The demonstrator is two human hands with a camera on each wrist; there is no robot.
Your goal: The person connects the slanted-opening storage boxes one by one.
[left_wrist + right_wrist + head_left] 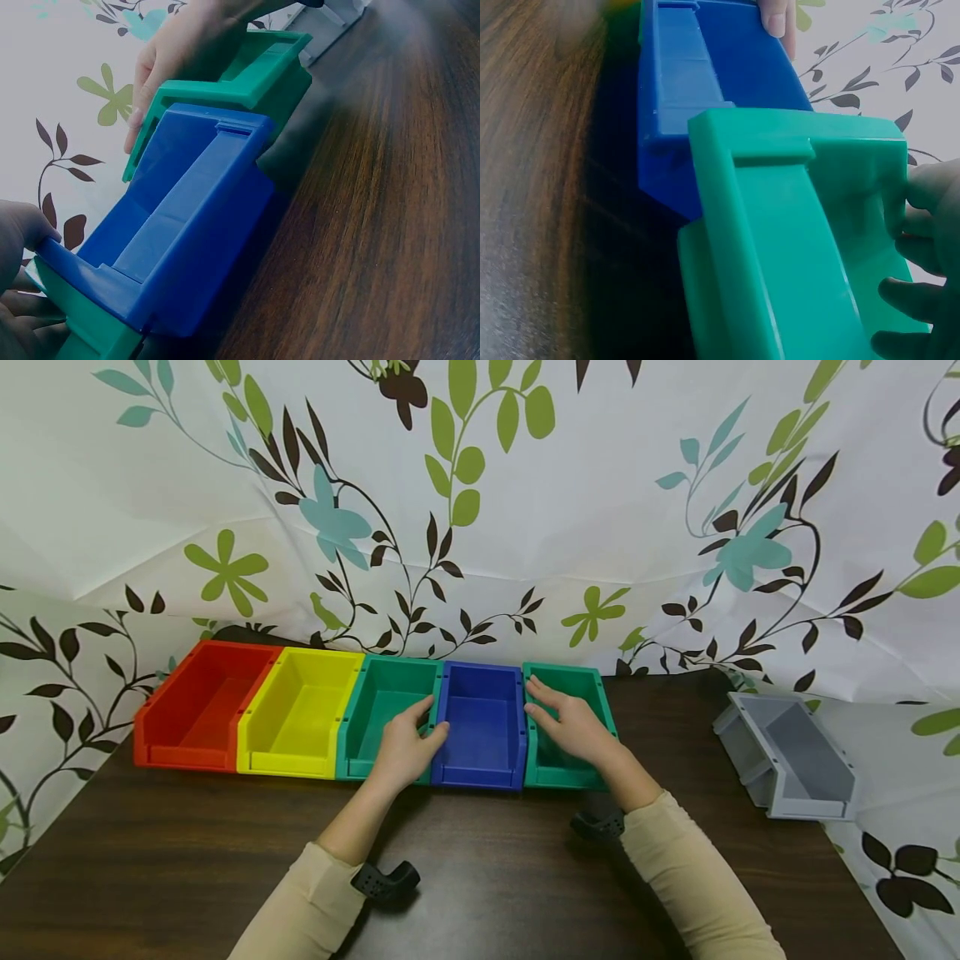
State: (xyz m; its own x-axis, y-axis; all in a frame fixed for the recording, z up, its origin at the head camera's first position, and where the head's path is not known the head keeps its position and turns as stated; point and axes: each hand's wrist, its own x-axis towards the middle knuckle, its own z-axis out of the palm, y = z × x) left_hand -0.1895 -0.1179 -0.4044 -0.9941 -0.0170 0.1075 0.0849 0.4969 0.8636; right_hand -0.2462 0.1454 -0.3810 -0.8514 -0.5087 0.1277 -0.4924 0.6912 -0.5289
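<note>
My left hand lies over the right side of a green bin, its thumb at the rim of the blue bin. In the left wrist view, the thumb touches a corner of the blue bin while the other fingers lie in shadow by the green one. My right hand reaches over a second green bin, fingertips at its left rim near the blue bin. Loosely spread right fingers show inside this green bin in the right wrist view.
A yellow bin and a red bin continue the row to the left. A separate grey bin stands at the table's right. Behind the dark wooden table hangs a white leaf-patterned cloth. Dark bands sit on the wrists.
</note>
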